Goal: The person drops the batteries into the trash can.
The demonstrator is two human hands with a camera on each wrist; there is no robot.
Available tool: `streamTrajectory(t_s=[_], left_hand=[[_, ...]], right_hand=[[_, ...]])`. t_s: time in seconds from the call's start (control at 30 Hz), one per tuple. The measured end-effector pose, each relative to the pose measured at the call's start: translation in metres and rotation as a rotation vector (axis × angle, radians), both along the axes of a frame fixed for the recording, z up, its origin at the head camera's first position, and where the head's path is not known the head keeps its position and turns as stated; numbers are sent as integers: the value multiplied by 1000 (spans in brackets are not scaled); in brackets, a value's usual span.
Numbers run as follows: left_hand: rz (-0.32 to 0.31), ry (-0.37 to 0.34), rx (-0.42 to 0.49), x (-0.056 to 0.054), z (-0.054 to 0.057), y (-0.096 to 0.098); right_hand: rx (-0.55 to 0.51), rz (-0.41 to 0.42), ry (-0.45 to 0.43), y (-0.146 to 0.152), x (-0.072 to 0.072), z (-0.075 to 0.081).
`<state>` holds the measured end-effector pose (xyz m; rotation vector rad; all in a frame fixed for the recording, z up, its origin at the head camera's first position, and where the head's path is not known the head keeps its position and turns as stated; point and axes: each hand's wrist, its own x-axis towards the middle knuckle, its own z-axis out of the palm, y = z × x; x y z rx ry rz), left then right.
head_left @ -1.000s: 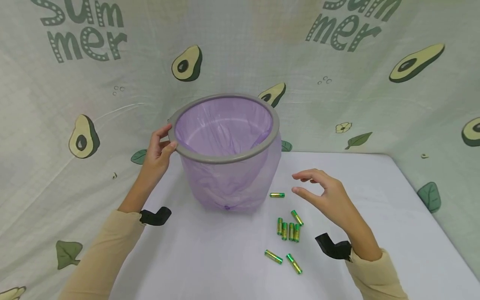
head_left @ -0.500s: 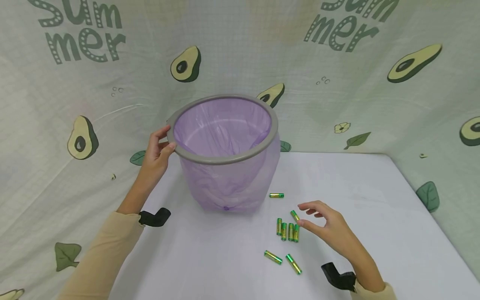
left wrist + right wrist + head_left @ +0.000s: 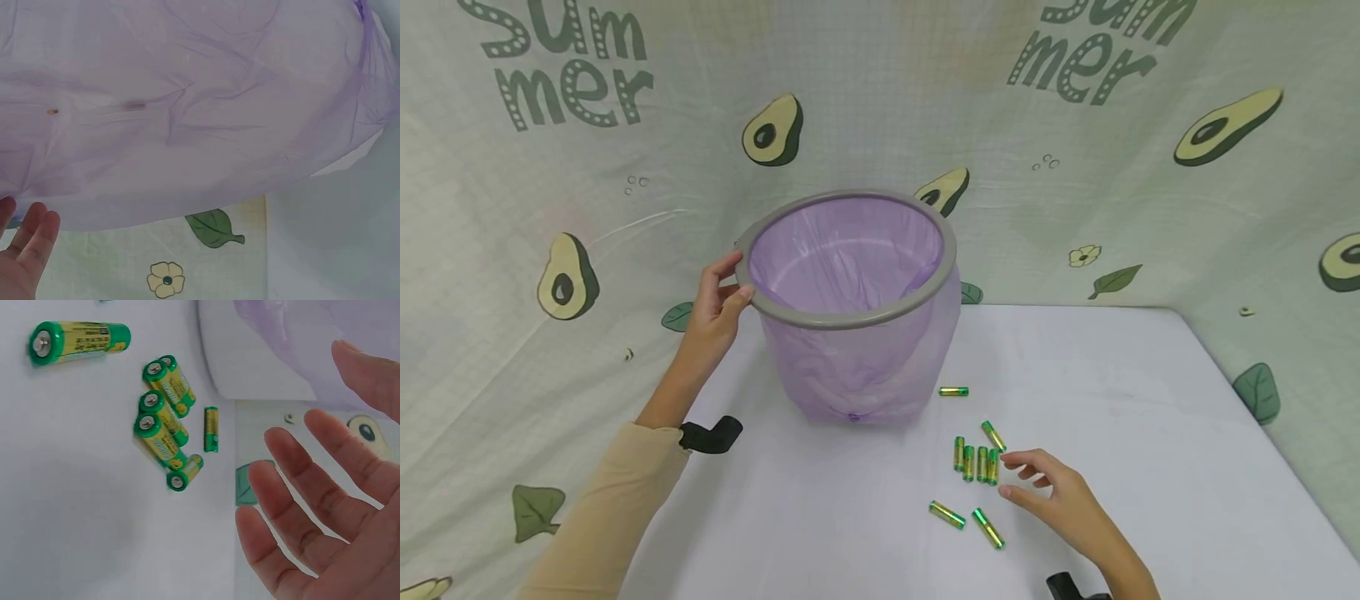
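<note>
In the head view, a trash bin [image 3: 850, 320] with a grey rim stands at the table's back, covered inside and out by a thin purple bag [image 3: 865, 367]. My left hand [image 3: 709, 312] holds the bin's rim at its left side, thumb and fingers against it. Several green-and-gold batteries lie right of the bin. My right hand [image 3: 1060, 504] hovers beside a row of them, nearest a standing-oriented battery [image 3: 993, 467], thumb and fingers spread and holding nothing. In the right wrist view, the batteries [image 3: 164, 440] lie apart from the spread fingers [image 3: 269, 487].
One battery [image 3: 953, 391] lies close to the bin's base. Two others, a left battery [image 3: 947, 514] and a right battery [image 3: 988, 528], lie nearer the front. A patterned cloth [image 3: 865, 100] hangs behind the white table [image 3: 1112, 375].
My right hand has come down and toward the front, from above the table to beside the row of batteries. The left hand and the bin stay in place.
</note>
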<state>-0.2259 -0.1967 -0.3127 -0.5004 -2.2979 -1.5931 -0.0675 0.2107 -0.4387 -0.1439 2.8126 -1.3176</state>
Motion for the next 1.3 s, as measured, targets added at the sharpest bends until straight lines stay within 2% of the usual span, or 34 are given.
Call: streamTrajectory(t_s=[0.23, 0.43, 0.57, 0.7, 0.97, 1.17, 1.3], left_hand=[[-9, 4, 15, 0, 0, 0], [-7, 2, 14, 0, -1, 1], [-8, 6, 15, 0, -1, 0], [-13, 4, 20, -1, -1, 0], [-15, 8, 23, 0, 0, 0], [-9, -3, 15, 0, 0, 0], [-10, -5, 12, 0, 1, 0]], right_hand=[[-20, 65, -78, -3, 7, -15], [-39, 167, -71, -2, 10, -27], [-57, 196, -60, -2, 11, -35], [-67, 219, -119, -2, 12, -41], [10, 226, -236, -6, 10, -46], [97, 240, -215, -7, 8, -45], [116, 252, -213, -8, 7, -43]])
